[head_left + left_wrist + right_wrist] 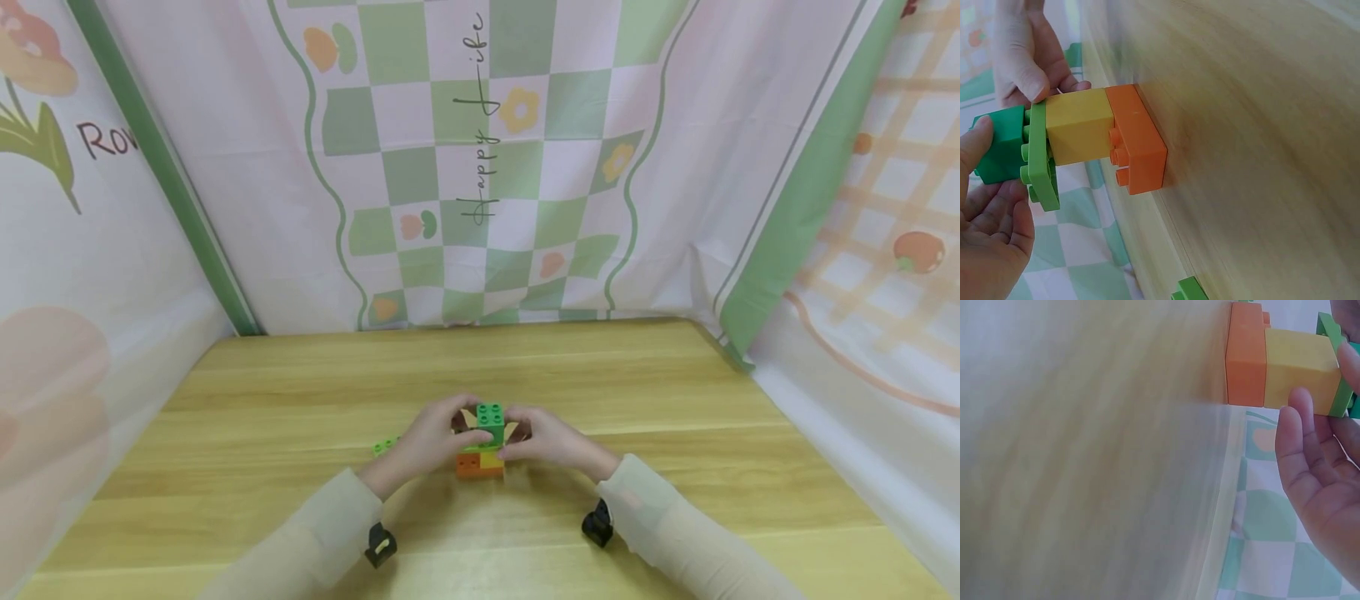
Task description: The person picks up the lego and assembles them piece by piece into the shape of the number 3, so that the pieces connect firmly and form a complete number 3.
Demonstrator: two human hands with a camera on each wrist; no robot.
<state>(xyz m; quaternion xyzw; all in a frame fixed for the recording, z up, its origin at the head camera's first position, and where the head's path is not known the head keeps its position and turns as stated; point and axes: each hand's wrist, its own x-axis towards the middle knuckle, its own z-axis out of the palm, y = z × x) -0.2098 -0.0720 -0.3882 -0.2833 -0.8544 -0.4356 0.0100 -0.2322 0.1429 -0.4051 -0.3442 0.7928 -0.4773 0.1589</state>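
A stack of toy building bricks stands on the wooden table. At its base lies an orange brick [1144,147], with a yellow block [1082,128] on top of its one end. Above that sits a thin light green brick [1040,156], which overhangs the orange studs. My left hand [438,433] pinches the dark green block [490,423] at the top between thumb and fingers. Some studs show between this block and the light green brick. My right hand [553,437] grips the light green brick from the right, its thumb on the near side and fingers beside the yellow block.
Another light green brick [385,446] lies on the table left of the stack, partly hidden by my left forearm. The wooden table [300,375] ends at a printed curtain [517,175] at the back. Curtains hang at both sides too.
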